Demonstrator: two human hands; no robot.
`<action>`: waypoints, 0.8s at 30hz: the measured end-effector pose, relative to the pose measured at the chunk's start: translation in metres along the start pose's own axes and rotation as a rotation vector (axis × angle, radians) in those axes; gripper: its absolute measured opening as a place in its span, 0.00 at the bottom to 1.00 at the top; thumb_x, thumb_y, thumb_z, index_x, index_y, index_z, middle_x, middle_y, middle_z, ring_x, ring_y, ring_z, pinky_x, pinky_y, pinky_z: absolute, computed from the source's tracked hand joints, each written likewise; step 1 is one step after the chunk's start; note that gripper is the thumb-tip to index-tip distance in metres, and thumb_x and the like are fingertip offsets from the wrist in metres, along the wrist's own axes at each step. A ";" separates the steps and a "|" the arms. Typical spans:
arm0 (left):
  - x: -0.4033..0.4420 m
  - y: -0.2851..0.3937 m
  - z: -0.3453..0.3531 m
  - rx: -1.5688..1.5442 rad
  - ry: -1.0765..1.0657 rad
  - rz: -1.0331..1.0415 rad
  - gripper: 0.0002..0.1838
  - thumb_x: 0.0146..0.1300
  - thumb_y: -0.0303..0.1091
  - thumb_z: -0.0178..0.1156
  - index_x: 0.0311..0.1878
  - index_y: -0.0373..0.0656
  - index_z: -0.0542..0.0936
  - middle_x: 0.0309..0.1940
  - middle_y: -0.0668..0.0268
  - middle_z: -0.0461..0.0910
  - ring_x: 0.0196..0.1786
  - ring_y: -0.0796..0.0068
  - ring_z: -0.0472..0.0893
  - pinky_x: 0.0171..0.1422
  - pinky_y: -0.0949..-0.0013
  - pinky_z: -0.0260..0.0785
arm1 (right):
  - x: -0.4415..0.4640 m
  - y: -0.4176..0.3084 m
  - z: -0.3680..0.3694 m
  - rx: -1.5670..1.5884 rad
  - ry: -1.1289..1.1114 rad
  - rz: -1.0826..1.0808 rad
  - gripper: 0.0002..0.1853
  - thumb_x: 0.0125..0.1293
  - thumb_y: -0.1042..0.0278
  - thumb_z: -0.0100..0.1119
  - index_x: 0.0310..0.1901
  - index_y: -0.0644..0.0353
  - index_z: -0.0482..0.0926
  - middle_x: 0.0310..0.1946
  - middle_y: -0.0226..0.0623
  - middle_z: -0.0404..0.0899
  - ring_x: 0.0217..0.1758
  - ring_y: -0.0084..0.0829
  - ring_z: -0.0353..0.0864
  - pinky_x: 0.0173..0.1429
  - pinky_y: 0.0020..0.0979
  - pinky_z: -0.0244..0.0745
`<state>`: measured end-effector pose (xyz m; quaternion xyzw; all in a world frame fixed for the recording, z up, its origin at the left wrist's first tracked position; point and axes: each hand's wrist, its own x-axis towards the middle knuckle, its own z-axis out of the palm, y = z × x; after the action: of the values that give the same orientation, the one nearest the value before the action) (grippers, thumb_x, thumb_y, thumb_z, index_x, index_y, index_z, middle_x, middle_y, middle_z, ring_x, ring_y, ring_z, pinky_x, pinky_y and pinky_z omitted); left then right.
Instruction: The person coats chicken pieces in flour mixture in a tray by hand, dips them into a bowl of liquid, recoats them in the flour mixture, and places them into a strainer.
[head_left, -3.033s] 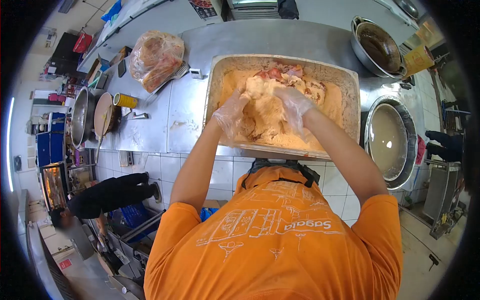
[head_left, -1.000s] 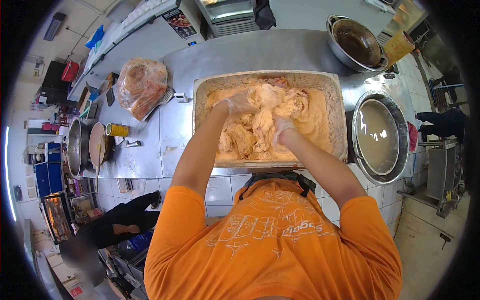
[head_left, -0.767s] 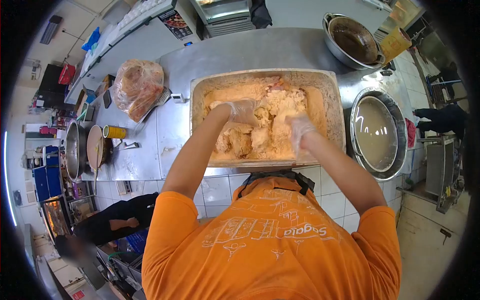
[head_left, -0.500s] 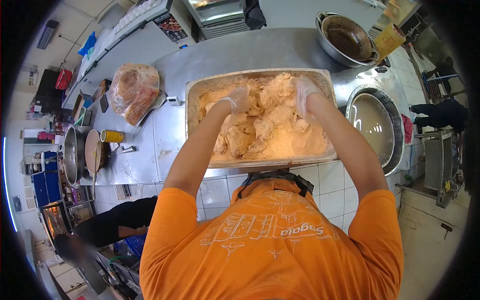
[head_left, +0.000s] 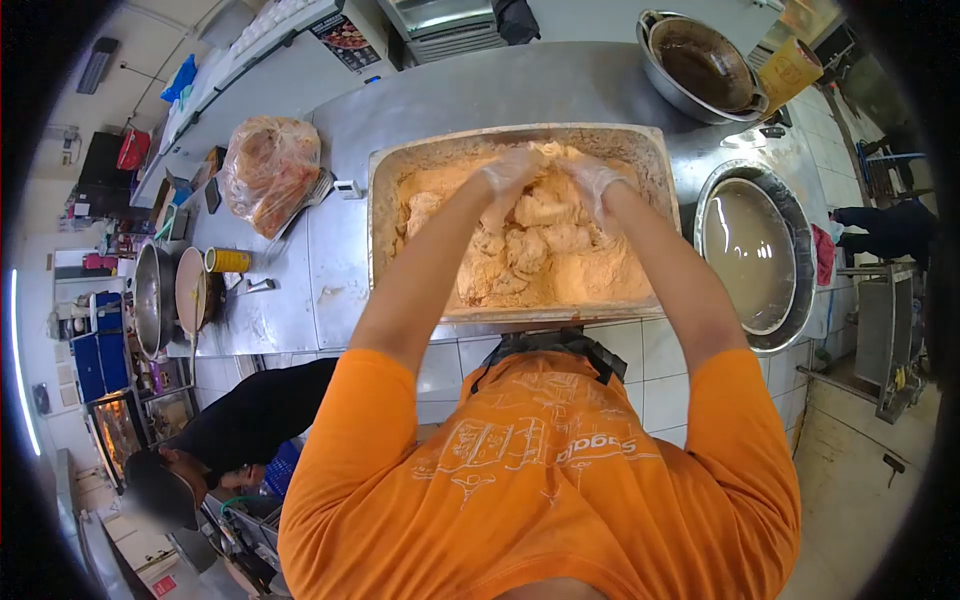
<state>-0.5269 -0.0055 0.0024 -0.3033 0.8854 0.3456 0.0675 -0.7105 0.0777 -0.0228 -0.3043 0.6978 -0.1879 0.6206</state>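
Observation:
A large metal tray point(head_left: 385, 215) holds orange-tinted flour point(head_left: 605, 275) and several flour-coated pieces that look like chicken point(head_left: 527, 250). Both my hands wear clear plastic gloves and reach into its far half. My left hand point(head_left: 512, 172) lies left of centre against the floury pieces. My right hand point(head_left: 592, 178) is opposite it, angled inward, a small gap from the left. Flour and coated pieces hide most of the fingertips, so whether the fingers close around a piece does not show.
Right of the tray stands a metal basin of cloudy liquid point(head_left: 750, 255). Behind it are a pan with dark residue point(head_left: 705, 65) and a yellow container point(head_left: 790, 70). To the left lie a plastic bag of raw meat point(head_left: 268, 170) and a yellow can point(head_left: 228, 260). A person in black point(head_left: 255, 420) bends at lower left.
My hands have moved toward each other at the tray's far side, the left one rightward and away from me. The coated pieces have shifted. The person in black has moved slightly right.

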 end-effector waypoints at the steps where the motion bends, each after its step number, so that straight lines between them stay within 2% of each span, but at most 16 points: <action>1: -0.007 -0.009 0.001 -0.230 0.105 -0.048 0.23 0.73 0.43 0.47 0.62 0.38 0.74 0.64 0.45 0.74 0.67 0.51 0.73 0.71 0.53 0.66 | -0.018 -0.011 0.005 -0.053 -0.006 -0.051 0.24 0.67 0.54 0.60 0.57 0.64 0.77 0.45 0.45 0.81 0.46 0.40 0.82 0.52 0.43 0.78; 2: -0.036 0.018 -0.019 -0.457 0.143 -0.104 0.20 0.73 0.36 0.43 0.63 0.43 0.74 0.62 0.44 0.75 0.65 0.51 0.74 0.72 0.53 0.66 | -0.035 -0.025 0.013 -0.112 -0.023 -0.116 0.25 0.67 0.53 0.60 0.57 0.64 0.77 0.45 0.46 0.82 0.46 0.40 0.82 0.53 0.43 0.78; 5: -0.075 0.012 -0.042 -0.391 0.210 -0.065 0.20 0.73 0.37 0.46 0.63 0.44 0.75 0.60 0.44 0.76 0.62 0.49 0.78 0.69 0.52 0.68 | -0.081 -0.058 0.049 -0.322 -0.055 -0.395 0.26 0.66 0.52 0.60 0.58 0.64 0.77 0.46 0.47 0.83 0.47 0.41 0.83 0.54 0.43 0.78; 6: -0.084 -0.006 -0.043 -0.164 0.198 -0.058 0.20 0.74 0.41 0.46 0.63 0.44 0.75 0.60 0.43 0.77 0.60 0.49 0.79 0.68 0.52 0.69 | -0.091 -0.064 0.060 -0.375 -0.033 -0.473 0.27 0.66 0.51 0.60 0.58 0.65 0.77 0.47 0.47 0.84 0.47 0.41 0.83 0.54 0.43 0.78; 7: -0.092 -0.033 -0.035 0.061 0.184 -0.053 0.21 0.75 0.44 0.46 0.63 0.45 0.75 0.59 0.43 0.77 0.59 0.48 0.80 0.67 0.52 0.70 | -0.090 -0.069 0.064 -0.454 0.009 -0.479 0.27 0.67 0.51 0.60 0.58 0.65 0.77 0.47 0.47 0.84 0.48 0.41 0.83 0.53 0.43 0.79; 8: -0.101 -0.030 -0.038 0.286 0.169 -0.049 0.23 0.76 0.48 0.46 0.63 0.45 0.75 0.59 0.42 0.77 0.57 0.47 0.81 0.66 0.52 0.71 | -0.087 -0.071 0.068 -0.534 0.053 -0.485 0.26 0.67 0.51 0.59 0.58 0.66 0.77 0.48 0.48 0.84 0.48 0.40 0.83 0.51 0.43 0.79; 9: -0.107 -0.026 -0.039 0.422 0.022 -0.111 0.23 0.75 0.49 0.47 0.64 0.45 0.75 0.57 0.42 0.78 0.56 0.46 0.82 0.65 0.52 0.72 | -0.084 -0.071 0.071 -0.614 0.096 -0.489 0.26 0.68 0.51 0.59 0.57 0.66 0.77 0.48 0.48 0.84 0.48 0.40 0.83 0.50 0.43 0.80; 11: -0.127 -0.012 -0.037 0.679 -0.269 -0.241 0.25 0.73 0.50 0.50 0.66 0.45 0.73 0.54 0.42 0.79 0.53 0.46 0.83 0.63 0.53 0.74 | -0.047 -0.071 0.038 -0.575 0.043 -0.325 0.30 0.67 0.49 0.59 0.63 0.65 0.74 0.56 0.50 0.81 0.55 0.43 0.82 0.53 0.45 0.80; 12: -0.130 -0.021 -0.029 0.621 -0.196 -0.302 0.25 0.73 0.50 0.50 0.65 0.44 0.73 0.55 0.41 0.79 0.55 0.47 0.82 0.63 0.52 0.74 | -0.033 -0.071 0.019 -0.558 0.019 -0.247 0.33 0.67 0.48 0.58 0.65 0.64 0.72 0.59 0.52 0.79 0.59 0.45 0.81 0.55 0.46 0.80; 15: -0.138 -0.066 0.015 0.419 0.078 -0.488 0.25 0.73 0.49 0.49 0.65 0.42 0.74 0.58 0.40 0.78 0.62 0.50 0.80 0.66 0.51 0.71 | -0.034 -0.060 -0.001 -0.293 -0.030 -0.038 0.40 0.69 0.42 0.55 0.75 0.59 0.61 0.75 0.54 0.62 0.76 0.54 0.63 0.70 0.60 0.66; 17: -0.138 -0.063 0.036 0.230 0.343 -0.608 0.26 0.74 0.50 0.47 0.64 0.40 0.75 0.60 0.40 0.77 0.65 0.51 0.77 0.68 0.49 0.69 | -0.016 -0.059 0.008 -0.272 -0.100 0.005 0.44 0.67 0.38 0.55 0.77 0.57 0.56 0.77 0.52 0.54 0.79 0.54 0.52 0.73 0.63 0.56; 20: -0.123 -0.039 0.018 0.448 -0.012 -0.423 0.31 0.76 0.55 0.42 0.64 0.37 0.77 0.65 0.39 0.73 0.69 0.51 0.74 0.70 0.46 0.66 | 0.038 -0.048 0.044 -0.262 -0.222 0.086 0.52 0.65 0.31 0.57 0.80 0.54 0.49 0.82 0.50 0.42 0.84 0.55 0.35 0.77 0.67 0.41; 21: -0.117 -0.039 0.024 0.316 0.048 -0.458 0.30 0.77 0.53 0.41 0.64 0.37 0.76 0.64 0.39 0.74 0.69 0.51 0.74 0.70 0.45 0.66 | 0.053 -0.041 0.060 -0.256 -0.269 0.120 0.54 0.64 0.29 0.57 0.81 0.53 0.46 0.83 0.49 0.38 0.85 0.55 0.30 0.79 0.68 0.36; 22: -0.107 -0.041 0.031 0.189 0.109 -0.489 0.30 0.77 0.52 0.41 0.64 0.37 0.76 0.64 0.40 0.75 0.68 0.51 0.74 0.70 0.44 0.66 | 0.067 -0.041 0.075 -0.268 -0.203 0.126 0.53 0.59 0.34 0.66 0.78 0.57 0.57 0.81 0.49 0.50 0.83 0.52 0.47 0.78 0.56 0.50; 23: -0.097 -0.040 0.032 0.069 0.176 -0.511 0.29 0.77 0.51 0.40 0.64 0.36 0.75 0.63 0.40 0.75 0.68 0.50 0.75 0.69 0.44 0.66 | 0.065 -0.046 0.085 -0.321 -0.236 0.034 0.49 0.59 0.37 0.67 0.76 0.58 0.62 0.79 0.49 0.55 0.80 0.49 0.53 0.76 0.53 0.55; 24: -0.092 -0.025 0.024 0.083 0.195 -0.560 0.28 0.77 0.49 0.38 0.63 0.36 0.75 0.62 0.40 0.76 0.67 0.50 0.75 0.69 0.44 0.65 | 0.058 -0.049 0.090 -0.374 -0.262 -0.057 0.46 0.59 0.40 0.68 0.73 0.59 0.66 0.76 0.49 0.60 0.77 0.46 0.59 0.73 0.49 0.60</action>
<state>-0.4408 0.0407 0.0007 -0.5645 0.7831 0.2461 0.0872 -0.6152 0.0134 -0.0500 -0.4556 0.6251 -0.0316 0.6330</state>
